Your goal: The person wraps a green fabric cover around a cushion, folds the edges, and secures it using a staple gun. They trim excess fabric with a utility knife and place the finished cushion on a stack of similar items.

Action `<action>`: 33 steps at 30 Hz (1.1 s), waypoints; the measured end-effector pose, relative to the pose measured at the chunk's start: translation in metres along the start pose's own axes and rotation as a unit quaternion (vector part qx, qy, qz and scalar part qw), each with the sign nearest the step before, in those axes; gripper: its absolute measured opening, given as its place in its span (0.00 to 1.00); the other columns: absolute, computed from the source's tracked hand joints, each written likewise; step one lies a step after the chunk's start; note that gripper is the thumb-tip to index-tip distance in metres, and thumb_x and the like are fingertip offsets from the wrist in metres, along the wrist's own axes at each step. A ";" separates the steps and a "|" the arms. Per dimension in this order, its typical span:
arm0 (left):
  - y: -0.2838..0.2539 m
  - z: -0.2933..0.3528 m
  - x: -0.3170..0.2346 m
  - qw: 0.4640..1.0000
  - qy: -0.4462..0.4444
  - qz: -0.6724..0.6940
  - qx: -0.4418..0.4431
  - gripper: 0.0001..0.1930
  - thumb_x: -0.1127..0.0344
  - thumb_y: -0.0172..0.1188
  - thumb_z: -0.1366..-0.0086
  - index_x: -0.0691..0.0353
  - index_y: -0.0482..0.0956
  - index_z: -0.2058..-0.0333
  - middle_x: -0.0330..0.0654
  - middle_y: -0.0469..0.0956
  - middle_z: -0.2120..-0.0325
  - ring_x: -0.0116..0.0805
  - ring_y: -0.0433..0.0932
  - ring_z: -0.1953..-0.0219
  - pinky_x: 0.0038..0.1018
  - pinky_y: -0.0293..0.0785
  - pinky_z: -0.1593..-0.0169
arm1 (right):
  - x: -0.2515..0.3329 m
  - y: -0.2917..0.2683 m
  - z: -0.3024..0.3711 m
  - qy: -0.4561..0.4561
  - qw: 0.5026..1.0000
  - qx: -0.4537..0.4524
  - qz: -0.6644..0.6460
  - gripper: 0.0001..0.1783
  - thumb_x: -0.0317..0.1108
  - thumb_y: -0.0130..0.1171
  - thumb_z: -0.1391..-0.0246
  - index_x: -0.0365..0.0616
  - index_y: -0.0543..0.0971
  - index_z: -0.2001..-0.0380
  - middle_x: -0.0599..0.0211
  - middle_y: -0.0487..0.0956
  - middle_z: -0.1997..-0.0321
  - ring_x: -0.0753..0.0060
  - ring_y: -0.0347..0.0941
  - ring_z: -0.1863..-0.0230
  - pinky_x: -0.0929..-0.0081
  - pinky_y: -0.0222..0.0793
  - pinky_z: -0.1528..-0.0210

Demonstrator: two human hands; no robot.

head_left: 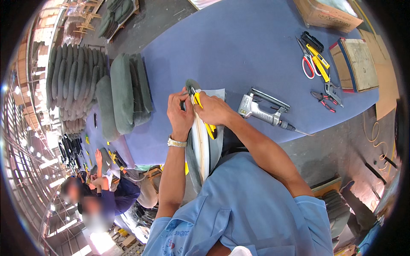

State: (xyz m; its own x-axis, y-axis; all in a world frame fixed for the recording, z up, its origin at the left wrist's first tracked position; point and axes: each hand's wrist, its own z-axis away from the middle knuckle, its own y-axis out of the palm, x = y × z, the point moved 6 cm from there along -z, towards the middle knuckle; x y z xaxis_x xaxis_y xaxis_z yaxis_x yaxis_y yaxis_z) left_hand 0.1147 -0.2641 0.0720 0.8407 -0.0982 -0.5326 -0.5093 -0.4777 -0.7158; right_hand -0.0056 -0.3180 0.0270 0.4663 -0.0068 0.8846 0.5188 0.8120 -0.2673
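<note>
The gray upholstered panel [200, 149], at 6 o'clock from the hands, is probably light, soft-faced yet stiff; hold it by the sides. The left hand [180, 113] pinches its 12 o'clock end; the right hand [209, 109] grips a yellow-handled tool [197, 100]. At 3 o'clock, 1 pneumatic staple gun [259, 109] lies on the blue tabletop [183, 47].

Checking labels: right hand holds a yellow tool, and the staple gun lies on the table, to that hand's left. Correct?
Wrong side: the head view shows the staple gun lying on the table, to the right of the right hand, which does hold a yellow tool.
</note>
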 end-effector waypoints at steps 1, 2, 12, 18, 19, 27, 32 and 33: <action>0.001 0.000 0.000 1.000 -0.003 0.000 -0.001 0.05 0.80 0.62 0.37 0.67 0.78 0.63 0.52 0.82 0.62 0.48 0.84 0.56 0.37 0.78 0.52 | 0.001 -0.002 0.001 0.005 1.000 0.006 -0.003 0.26 0.43 0.50 0.33 0.26 0.69 0.47 0.35 0.83 0.62 0.35 0.82 0.56 0.46 0.75 0.52; 0.002 0.000 0.000 1.000 -0.007 0.000 -0.001 0.05 0.80 0.62 0.37 0.67 0.78 0.63 0.52 0.82 0.62 0.48 0.84 0.56 0.37 0.78 0.52 | 0.002 -0.003 0.002 0.011 1.000 0.013 -0.006 0.26 0.44 0.50 0.33 0.27 0.69 0.47 0.35 0.83 0.62 0.35 0.82 0.56 0.46 0.75 0.52; 0.010 -0.007 0.004 1.000 0.003 0.004 -0.010 0.07 0.83 0.61 0.39 0.66 0.76 0.63 0.52 0.81 0.62 0.49 0.82 0.60 0.38 0.79 0.55 | -0.010 -0.005 -0.017 -0.020 0.999 0.022 0.016 0.25 0.44 0.51 0.33 0.26 0.71 0.52 0.37 0.83 0.62 0.39 0.83 0.60 0.48 0.75 0.57; 0.012 -0.005 0.004 1.000 0.002 -0.001 -0.011 0.07 0.81 0.60 0.38 0.65 0.77 0.62 0.52 0.81 0.62 0.49 0.81 0.60 0.38 0.78 0.55 | -0.006 -0.010 -0.007 0.003 0.999 0.050 -0.002 0.26 0.42 0.52 0.36 0.25 0.72 0.49 0.31 0.83 0.58 0.34 0.82 0.55 0.47 0.76 0.50; 0.013 -0.005 0.003 1.000 0.003 -0.001 -0.012 0.07 0.81 0.60 0.37 0.65 0.76 0.62 0.52 0.81 0.61 0.49 0.82 0.60 0.38 0.78 0.55 | -0.005 -0.012 -0.004 0.007 0.999 0.050 -0.005 0.26 0.42 0.52 0.36 0.25 0.72 0.49 0.31 0.83 0.58 0.34 0.82 0.55 0.46 0.76 0.50; 0.018 0.004 0.012 0.998 -0.045 0.026 -0.021 0.05 0.78 0.61 0.34 0.66 0.75 0.60 0.52 0.83 0.55 0.49 0.83 0.54 0.38 0.79 0.51 | -0.014 -0.002 0.001 0.005 1.000 0.008 0.003 0.26 0.43 0.50 0.33 0.26 0.70 0.48 0.38 0.84 0.62 0.38 0.83 0.59 0.48 0.76 0.55; 0.014 -0.003 -0.005 0.999 -0.020 0.036 0.033 0.05 0.78 0.61 0.32 0.65 0.75 0.60 0.57 0.81 0.46 0.50 0.83 0.48 0.36 0.79 0.47 | -0.024 0.003 0.005 -0.004 0.998 -0.051 -0.024 0.25 0.44 0.53 0.33 0.29 0.70 0.48 0.42 0.84 0.63 0.42 0.84 0.62 0.51 0.78 0.57; 0.012 -0.001 -0.008 0.998 -0.023 0.034 0.043 0.05 0.78 0.61 0.32 0.65 0.75 0.60 0.57 0.80 0.44 0.50 0.83 0.47 0.36 0.78 0.46 | -0.028 0.004 0.011 -0.017 0.996 -0.067 -0.055 0.23 0.43 0.54 0.33 0.31 0.70 0.49 0.45 0.84 0.64 0.46 0.85 0.63 0.53 0.78 0.58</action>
State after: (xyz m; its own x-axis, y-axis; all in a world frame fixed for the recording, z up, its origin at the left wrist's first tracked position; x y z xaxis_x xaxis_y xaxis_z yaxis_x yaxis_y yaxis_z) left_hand 0.1019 -0.2703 0.0681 0.7950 -0.0869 -0.6003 -0.5810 -0.3936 -0.7124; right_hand -0.0241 -0.3081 0.0049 0.3783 -0.0702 0.9230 0.6575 0.7223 -0.2145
